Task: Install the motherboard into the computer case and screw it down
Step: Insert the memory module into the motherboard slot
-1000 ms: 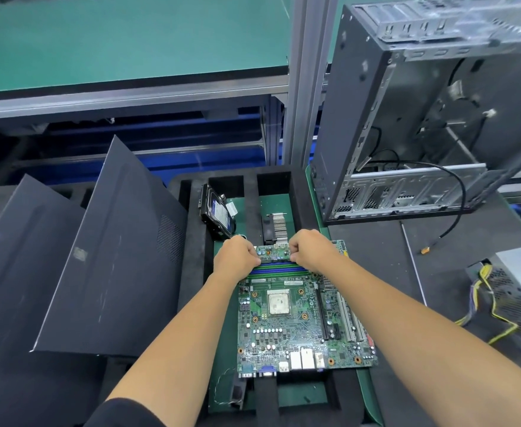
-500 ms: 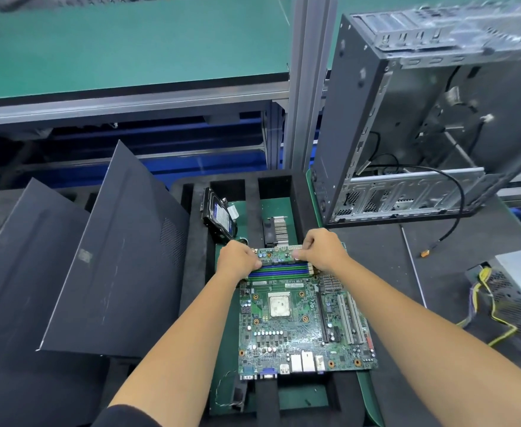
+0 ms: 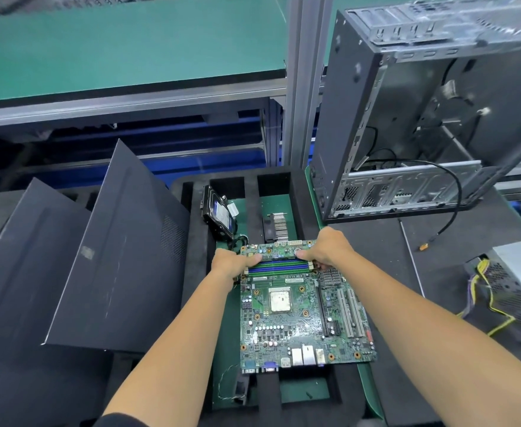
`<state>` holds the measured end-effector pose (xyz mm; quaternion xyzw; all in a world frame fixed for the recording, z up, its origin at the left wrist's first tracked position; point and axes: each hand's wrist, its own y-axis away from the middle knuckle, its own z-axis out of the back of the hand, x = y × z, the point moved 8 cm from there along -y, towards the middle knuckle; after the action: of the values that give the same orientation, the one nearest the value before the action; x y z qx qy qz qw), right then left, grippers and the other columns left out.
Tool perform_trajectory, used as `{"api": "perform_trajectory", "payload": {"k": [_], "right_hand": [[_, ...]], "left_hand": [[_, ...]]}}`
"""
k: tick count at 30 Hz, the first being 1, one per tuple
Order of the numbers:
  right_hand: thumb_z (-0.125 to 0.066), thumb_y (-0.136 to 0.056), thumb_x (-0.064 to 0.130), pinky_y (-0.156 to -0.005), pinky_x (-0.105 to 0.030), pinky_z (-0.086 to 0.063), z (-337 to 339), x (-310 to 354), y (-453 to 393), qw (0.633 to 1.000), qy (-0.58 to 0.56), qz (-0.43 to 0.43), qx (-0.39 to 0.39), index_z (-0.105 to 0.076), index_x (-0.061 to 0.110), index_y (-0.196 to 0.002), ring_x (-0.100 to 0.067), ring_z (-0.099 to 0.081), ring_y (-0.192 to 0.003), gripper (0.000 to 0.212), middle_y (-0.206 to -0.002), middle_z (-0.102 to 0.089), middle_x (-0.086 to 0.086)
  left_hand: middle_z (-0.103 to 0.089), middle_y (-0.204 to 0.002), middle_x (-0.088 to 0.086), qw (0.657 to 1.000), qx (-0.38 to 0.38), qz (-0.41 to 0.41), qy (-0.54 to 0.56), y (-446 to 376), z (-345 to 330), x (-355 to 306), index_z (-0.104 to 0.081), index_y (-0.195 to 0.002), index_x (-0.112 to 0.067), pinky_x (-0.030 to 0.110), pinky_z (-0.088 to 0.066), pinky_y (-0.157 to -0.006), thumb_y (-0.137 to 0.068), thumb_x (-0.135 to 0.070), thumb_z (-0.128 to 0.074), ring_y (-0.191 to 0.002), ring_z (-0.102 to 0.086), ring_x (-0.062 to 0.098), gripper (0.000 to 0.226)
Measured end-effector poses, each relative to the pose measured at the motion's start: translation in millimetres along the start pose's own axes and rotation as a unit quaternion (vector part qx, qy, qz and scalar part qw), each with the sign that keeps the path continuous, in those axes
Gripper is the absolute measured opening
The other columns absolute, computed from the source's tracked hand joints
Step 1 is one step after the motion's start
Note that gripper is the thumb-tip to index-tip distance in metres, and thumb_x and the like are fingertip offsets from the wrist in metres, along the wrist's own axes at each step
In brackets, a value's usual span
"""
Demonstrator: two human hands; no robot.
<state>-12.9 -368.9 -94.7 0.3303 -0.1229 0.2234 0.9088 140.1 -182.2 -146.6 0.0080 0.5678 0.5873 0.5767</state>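
Motherboard [image 3: 302, 309] lies flat over a black foam tray [image 3: 196, 241] with green matting, near-centre of the counter [image 3: 385, 241]. Left hand [image 3: 230, 263] grips the board's far-left corner, thumb on top by the blue memory slots [image 3: 279, 266]. Right hand [image 3: 330, 248] grips the far-right corner, fingers curled over the edge.

Surroundings: hard drive [image 3: 219, 215] stands tilted in a tray slot just beyond the left hand. Heatsink [image 3: 276, 224] sits in the next slot, just beyond the board's far edge. Two dark side panels [image 3: 120, 257] lean left of the tray. Case [image 3: 422, 118] stands upright at right rear, open side toward the camera, well apart from the board. A black cable [image 3: 450, 204] loops out of the case onto the counter. A thin rod [image 3: 410, 254] lies between board and power supply [image 3: 511, 288], which sits at the right edge with yellow wires [image 3: 496, 306].

Room: dark counter surface between the board's right edge and the rod is open. An aluminium post [image 3: 302, 81] rises behind the tray, left of the case.
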Motion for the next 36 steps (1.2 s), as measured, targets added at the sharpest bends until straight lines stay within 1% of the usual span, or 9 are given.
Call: {"api": "perform_trajectory", "payload": {"k": [2, 5, 11, 17, 21, 25, 29, 33, 36], "right_hand": [[-0.078, -0.069, 0.056, -0.066, -0.033, -0.047, 5.4, -3.8, 0.8, 0.999, 0.023, -0.022, -0.026, -0.049, 0.010, -0.082, -0.026, -0.058, -0.086, 0.057, -0.095, -0.057, -0.009], [-0.077, -0.060, 0.068, -0.097, -0.043, -0.040, 7.9, -14.2, 0.6, 0.994, 0.048, -0.082, -0.053, -0.038, 0.011, -0.132, -0.029, -0.035, -0.129, 0.100, -0.137, -0.037, -0.011], [-0.078, -0.052, 0.072, -0.104, -0.048, -0.030, 3.2, -26.7, 0.1, 0.988, 0.015, -0.147, -0.050, -0.011, 0.015, -0.146, -0.030, -0.017, -0.137, 0.129, -0.147, -0.013, -0.012], [-0.072, -0.059, 0.075, -0.106, -0.049, -0.030, 3.7, -26.5, -0.5, 0.994, 0.041, -0.096, -0.025, -0.018, 0.016, -0.147, -0.033, -0.017, -0.139, 0.119, -0.149, -0.014, -0.013], [-0.063, -0.071, 0.072, -0.100, -0.045, -0.033, 14.1, 16.5, -1.5, 0.971, 0.214, 0.080, -0.064, -0.050, 0.018, -0.125, -0.029, -0.036, -0.126, 0.078, -0.133, -0.041, -0.008], [-0.067, -0.080, 0.056, -0.101, -0.044, -0.038, 4.5, 45.4, -6.6, 0.956, 0.208, 0.200, 0.047, -0.048, 0.016, -0.130, -0.027, -0.049, -0.118, 0.067, -0.130, -0.050, -0.005], [-0.070, -0.084, 0.040, -0.097, -0.035, -0.041, -2.9, 50.3, -15.0, 0.949, 0.151, 0.221, 0.166, -0.044, 0.011, -0.136, -0.022, -0.049, -0.115, 0.064, -0.136, -0.047, -0.006], [-0.075, -0.080, 0.037, -0.083, -0.036, -0.041, -5.4, 55.7, -25.6, 0.944, 0.146, 0.208, 0.209, -0.049, 0.004, -0.124, -0.023, -0.048, -0.096, 0.061, -0.121, -0.051, -0.012], [-0.079, -0.075, 0.040, -0.068, -0.032, -0.035, -7.1, 58.3, -27.7, 0.937, 0.160, 0.195, 0.242, -0.048, 0.004, -0.101, -0.021, -0.041, -0.079, 0.054, -0.096, -0.048, -0.009]], "left_hand": [[-0.039, -0.145, 0.011, 0.998, 0.034, 0.031, 0.040, -0.9, -5.3, 7.7, -0.029, -0.142, -0.001, 0.040, -0.037, -0.104, -0.068, -0.035, -0.085, -0.130, -0.040, 0.029, 0.099], [-0.023, -0.155, 0.011, 0.992, 0.093, 0.042, 0.079, 0.4, -16.5, 10.2, -0.016, -0.148, -0.005, 0.043, -0.032, -0.111, -0.070, -0.039, -0.083, -0.139, -0.030, 0.029, 0.109], [-0.038, -0.148, 0.014, 0.995, 0.076, 0.009, 0.066, -6.3, -21.6, 7.4, -0.043, -0.133, 0.003, 0.043, -0.028, -0.110, -0.070, -0.030, -0.084, -0.136, -0.034, 0.030, 0.082], [-0.033, -0.151, 0.013, 0.991, 0.087, -0.046, 0.090, -6.9, -22.7, 6.7, -0.030, -0.143, 0.002, 0.041, -0.027, -0.109, -0.072, -0.033, -0.082, -0.136, -0.033, 0.029, 0.095], [-0.042, -0.145, 0.014, 0.987, 0.095, -0.079, 0.100, -4.7, -20.5, 7.1, -0.035, -0.140, 0.004, 0.041, -0.029, -0.111, -0.068, -0.037, -0.084, -0.131, -0.041, 0.028, 0.097], [-0.050, -0.139, 0.013, 0.982, 0.104, -0.099, 0.121, -0.1, -18.7, 4.2, -0.041, -0.138, -0.001, 0.047, -0.032, -0.111, -0.062, -0.039, -0.086, -0.126, -0.047, 0.029, 0.096], [-0.065, -0.119, 0.008, 0.976, 0.123, -0.096, 0.150, 2.8, -20.1, 2.8, -0.056, -0.123, -0.005, 0.046, -0.036, -0.107, -0.065, -0.028, -0.086, -0.114, -0.058, 0.025, 0.070], [-0.072, -0.106, 0.003, 0.971, 0.145, -0.095, 0.165, 5.4, -19.5, -0.4, -0.061, -0.114, -0.009, 0.033, -0.045, -0.091, -0.071, -0.018, -0.082, -0.107, -0.062, 0.021, 0.049], [-0.071, -0.109, 0.006, 0.968, 0.161, -0.099, 0.163, 6.7, -19.6, -3.1, -0.060, -0.117, -0.007, 0.034, -0.044, -0.096, -0.073, -0.017, -0.081, -0.108, -0.062, 0.022, 0.050]]}}
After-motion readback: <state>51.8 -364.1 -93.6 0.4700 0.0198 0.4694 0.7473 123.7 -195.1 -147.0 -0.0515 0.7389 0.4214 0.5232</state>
